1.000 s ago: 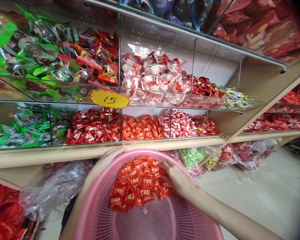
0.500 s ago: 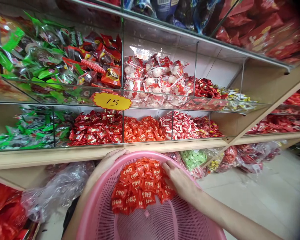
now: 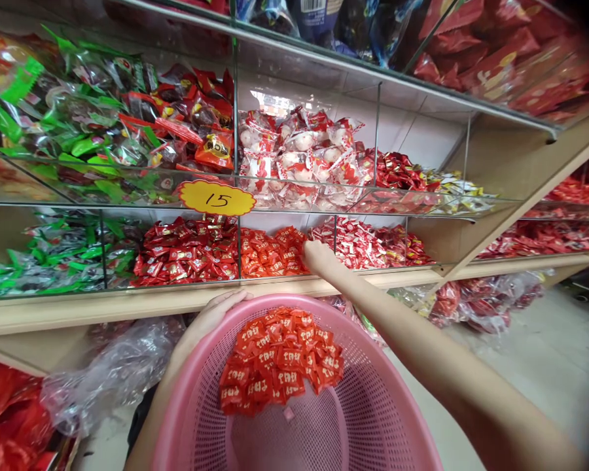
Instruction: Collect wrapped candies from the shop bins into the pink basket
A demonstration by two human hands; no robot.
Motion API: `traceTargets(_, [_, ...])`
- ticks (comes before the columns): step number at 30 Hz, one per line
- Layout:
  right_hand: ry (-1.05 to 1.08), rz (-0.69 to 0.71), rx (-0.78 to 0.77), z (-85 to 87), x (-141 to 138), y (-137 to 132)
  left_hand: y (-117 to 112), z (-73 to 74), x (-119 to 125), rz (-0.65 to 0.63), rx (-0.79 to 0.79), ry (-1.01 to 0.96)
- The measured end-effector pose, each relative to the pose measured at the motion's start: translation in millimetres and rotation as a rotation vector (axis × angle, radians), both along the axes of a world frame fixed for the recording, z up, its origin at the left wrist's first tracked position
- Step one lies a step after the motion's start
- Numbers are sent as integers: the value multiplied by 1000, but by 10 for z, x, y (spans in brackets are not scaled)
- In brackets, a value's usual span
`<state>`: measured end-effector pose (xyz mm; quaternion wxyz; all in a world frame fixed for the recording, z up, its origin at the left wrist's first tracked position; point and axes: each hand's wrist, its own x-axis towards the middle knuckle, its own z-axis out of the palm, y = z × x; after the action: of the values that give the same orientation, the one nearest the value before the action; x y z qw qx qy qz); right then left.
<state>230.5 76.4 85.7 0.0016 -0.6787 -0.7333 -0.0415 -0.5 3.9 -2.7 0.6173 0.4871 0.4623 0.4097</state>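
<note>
Left hand [image 3: 222, 311] extended against pink basket [image 3: 177, 399], eleven o'clock; right hand [image 3: 319, 258] curled (contents hidden) at red packets [image 3: 272, 252], twelve o'clock.

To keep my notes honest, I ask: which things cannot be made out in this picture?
All in the head view:
Right hand: anything in its grip, hidden by the hand itself.
Basket: near rim, cut off by the bottom edge.
Candies inside: lower ones, hidden by upper.

1 pink basket [image 3: 383, 392]; 1 heap red sweets [image 3: 279, 363] inside, pcs. overlap, no exact no. 1 L hand [image 3: 216, 314], 1 R hand [image 3: 321, 258]. 1 yel. price tag [image 3: 216, 198]. Low shelf [image 3: 127, 304], near bay, 5 heaps: 1 green heap [image 3: 63, 255], 1 dk. red heap [image 3: 189, 252], 1 orange heap [image 3: 269, 252], 1 red/wht. heap [image 3: 351, 242], 1 red/yel. heap [image 3: 412, 247].
</note>
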Motion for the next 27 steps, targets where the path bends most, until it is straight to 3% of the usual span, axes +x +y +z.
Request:
traceTargets(5, [2,-42,-57,-149,-29,125,11,-20,-7,7,15,8])
traceTargets(17, [79,-96,-53,-137,-36,119,-12,21,17,-13,9,-2])
traceTargets(23, [132,-22,55,108,121,-13,-8,38,25,4,2,2])
traceTargets(27, [265,137,211,328,251,-367,-87,110,81,47,-13,10])
